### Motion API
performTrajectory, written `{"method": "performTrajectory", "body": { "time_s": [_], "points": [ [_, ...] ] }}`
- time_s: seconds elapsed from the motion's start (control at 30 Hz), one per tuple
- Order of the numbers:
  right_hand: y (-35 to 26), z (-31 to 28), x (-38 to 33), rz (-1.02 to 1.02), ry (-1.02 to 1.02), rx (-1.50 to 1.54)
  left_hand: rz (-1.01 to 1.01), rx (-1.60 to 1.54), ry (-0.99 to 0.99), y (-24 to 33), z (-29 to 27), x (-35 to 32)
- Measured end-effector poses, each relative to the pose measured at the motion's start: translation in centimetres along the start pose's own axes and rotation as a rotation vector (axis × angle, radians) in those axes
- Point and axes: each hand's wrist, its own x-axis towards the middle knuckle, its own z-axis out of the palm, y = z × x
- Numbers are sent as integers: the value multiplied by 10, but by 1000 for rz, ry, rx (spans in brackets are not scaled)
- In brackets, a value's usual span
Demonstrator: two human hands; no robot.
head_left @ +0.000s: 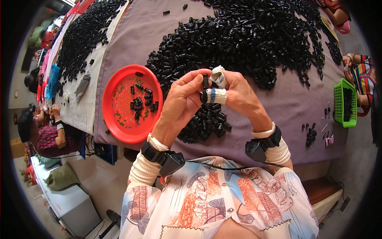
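Observation:
My left hand (179,99) pinches a small black cylindrical part (205,81) between thumb and fingers, in front of my chest. Close against it is my right hand (240,93), its fingers curled in. White knitted covers wrap two of its fingers; one cover (216,96) has blue stripes. At the end of that striped cover is something dark, and I cannot tell whether it is a tool or another part. Beyond and beneath my hands spreads a large heap of similar black parts (223,44). A red round tray (109,115) by my left hand bears several more.
A purple cloth (274,123) covers the table. At the right edge stands a green basket (341,119) with black parts, and small loose pieces (311,135) lie near it. Other people sit left and right. On the left table are another black heap (79,44) and a blue basket (53,81).

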Motion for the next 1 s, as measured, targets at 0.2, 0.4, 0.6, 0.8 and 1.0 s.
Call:
{"method": "performTrajectory", "body": {
  "time_s": [0.2,0.4,0.6,0.8,1.0],
  "points": [
    [-3,0,0,14,29,-38,12,-1,22,0,2,0],
    [0,1,0,-32,33,-109,59,177,76,1,4,0],
    [-4,-4,0,12,8,-106,40,103,58,-1,4,0],
    [3,-7,1,-7,-61,-174,15,100,26,1,2,-2],
    [0,-8,2,2,-98,-211,15,131,67,1,5,-4]
  ]
}}
